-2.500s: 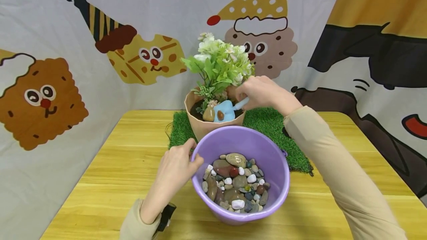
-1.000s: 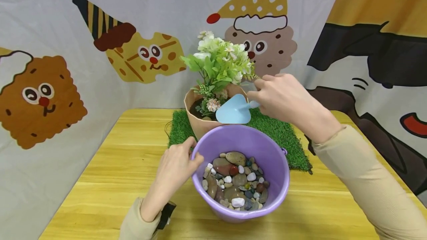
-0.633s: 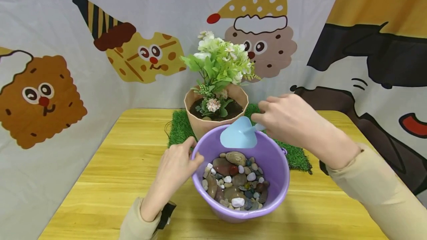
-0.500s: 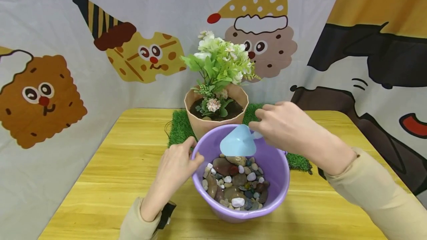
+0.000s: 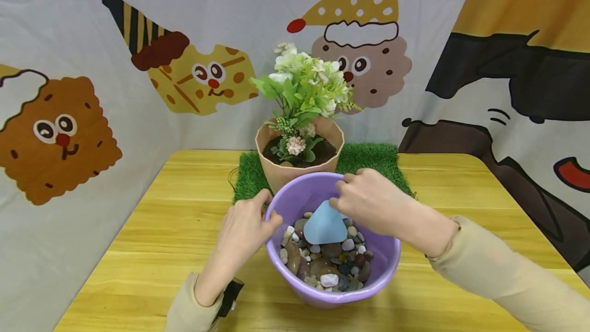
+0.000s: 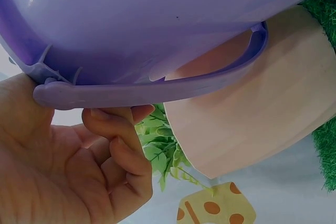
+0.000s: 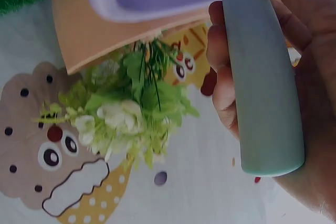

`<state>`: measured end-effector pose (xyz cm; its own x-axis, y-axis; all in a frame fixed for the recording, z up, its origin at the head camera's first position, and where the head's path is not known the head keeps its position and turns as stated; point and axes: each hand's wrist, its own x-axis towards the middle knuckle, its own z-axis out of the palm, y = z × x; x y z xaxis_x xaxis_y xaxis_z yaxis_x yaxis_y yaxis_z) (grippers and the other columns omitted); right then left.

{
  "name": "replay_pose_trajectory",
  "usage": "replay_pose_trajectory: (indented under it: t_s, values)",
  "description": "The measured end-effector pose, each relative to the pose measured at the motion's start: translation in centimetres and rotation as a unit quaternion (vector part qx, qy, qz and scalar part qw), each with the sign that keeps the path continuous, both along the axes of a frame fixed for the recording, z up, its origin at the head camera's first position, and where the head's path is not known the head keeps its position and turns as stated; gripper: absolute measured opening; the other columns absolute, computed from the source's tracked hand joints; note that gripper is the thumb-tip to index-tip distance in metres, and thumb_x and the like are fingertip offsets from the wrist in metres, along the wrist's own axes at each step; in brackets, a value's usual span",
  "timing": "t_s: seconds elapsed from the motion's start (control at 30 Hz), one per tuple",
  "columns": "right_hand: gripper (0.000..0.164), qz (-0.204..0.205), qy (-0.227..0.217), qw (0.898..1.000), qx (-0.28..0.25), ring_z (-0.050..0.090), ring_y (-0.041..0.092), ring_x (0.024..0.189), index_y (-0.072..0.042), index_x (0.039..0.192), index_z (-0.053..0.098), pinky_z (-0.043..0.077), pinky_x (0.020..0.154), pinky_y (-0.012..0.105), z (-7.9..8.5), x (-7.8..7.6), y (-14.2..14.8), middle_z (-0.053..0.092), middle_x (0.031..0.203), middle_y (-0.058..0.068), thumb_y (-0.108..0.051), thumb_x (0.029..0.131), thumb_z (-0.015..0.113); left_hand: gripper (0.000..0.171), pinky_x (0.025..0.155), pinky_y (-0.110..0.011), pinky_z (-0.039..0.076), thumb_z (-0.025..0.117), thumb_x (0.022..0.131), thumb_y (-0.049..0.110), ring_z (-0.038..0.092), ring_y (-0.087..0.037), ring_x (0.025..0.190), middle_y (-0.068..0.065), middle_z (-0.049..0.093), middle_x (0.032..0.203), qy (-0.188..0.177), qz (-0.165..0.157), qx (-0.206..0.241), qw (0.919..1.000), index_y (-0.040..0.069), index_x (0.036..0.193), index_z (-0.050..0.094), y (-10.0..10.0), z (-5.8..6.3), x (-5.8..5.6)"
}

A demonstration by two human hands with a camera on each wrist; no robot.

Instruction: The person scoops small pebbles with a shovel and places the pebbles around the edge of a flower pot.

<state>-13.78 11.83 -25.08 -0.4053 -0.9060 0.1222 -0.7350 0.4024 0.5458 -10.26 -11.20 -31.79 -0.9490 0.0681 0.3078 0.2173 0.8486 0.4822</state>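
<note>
My left hand (image 5: 245, 227) grips the left rim of a purple bucket (image 5: 389, 250), its thumb over the edge and its fingers curled outside, beside the bucket's handle (image 6: 157, 92) in the left wrist view. Wet pebbles in brown, grey and white (image 5: 322, 268) lie in the bucket. With my right hand (image 5: 369, 201) I hold a light blue toy shovel (image 5: 325, 224) by its handle. Its blade is down inside the bucket, overlapping the stones. In the right wrist view, my fingers wrap round the shovel's thick handle (image 7: 265, 93).
Behind the bucket, a peach flowerpot (image 5: 288, 174) holds dark soil and a plant with white flowers (image 5: 306, 81). It stands on a green turf mat (image 5: 373, 160) on the wooden table (image 5: 184, 219). A cartoon-printed cloth (image 5: 221, 9) hangs behind.
My right hand has moved from the flowerpot toward me and down, lowering the shovel into the bucket. Stones seen on the blade earlier are gone from it. The left hand stays on the rim.
</note>
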Motion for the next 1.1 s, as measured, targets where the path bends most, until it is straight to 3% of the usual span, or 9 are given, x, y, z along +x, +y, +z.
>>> replay_pose_trajectory:
  t_s: [0.37,0.7,1.1]
  values:
    - [0.013,0.057,0.038,0.998,0.000,0.046,0.013,0.049,-0.023,0.068,0.068,0.033,0.045,0.025,-2.4,0.1,-1.1,0.054,0.057,-0.004,-0.010,0.068,0.072,0.011,0.039,-0.024,0.031,0.065,0.073,0.015,0.042,-0.011,0.043,0.002,0.049,0.051,-0.012,0.004,-0.001,0.9999,0.012,0.081,0.059,-0.1,-0.1,0.0]
    - [0.011,0.070,0.044,0.997,0.006,0.047,0.013,0.051,-0.025,0.068,0.068,0.033,0.047,0.025,-2.3,0.2,-1.2,0.056,0.059,-0.006,-0.016,0.071,0.072,0.011,0.040,-0.024,0.032,0.064,0.072,0.016,0.043,-0.013,0.044,0.001,0.050,0.053,-0.011,0.008,-0.001,0.9999,0.012,0.080,0.058,0.0,-0.1,-0.1]
    - [0.011,0.083,0.010,0.996,0.020,0.048,0.012,0.052,-0.023,0.071,0.068,0.034,0.047,0.023,-2.1,0.0,-1.0,0.058,0.062,-0.007,-0.015,0.070,0.074,0.011,0.041,-0.024,0.032,0.065,0.072,0.016,0.044,-0.013,0.044,0.001,0.051,0.053,-0.003,0.006,-0.001,1.0000,0.013,0.079,0.058,-0.1,-0.2,-0.1]
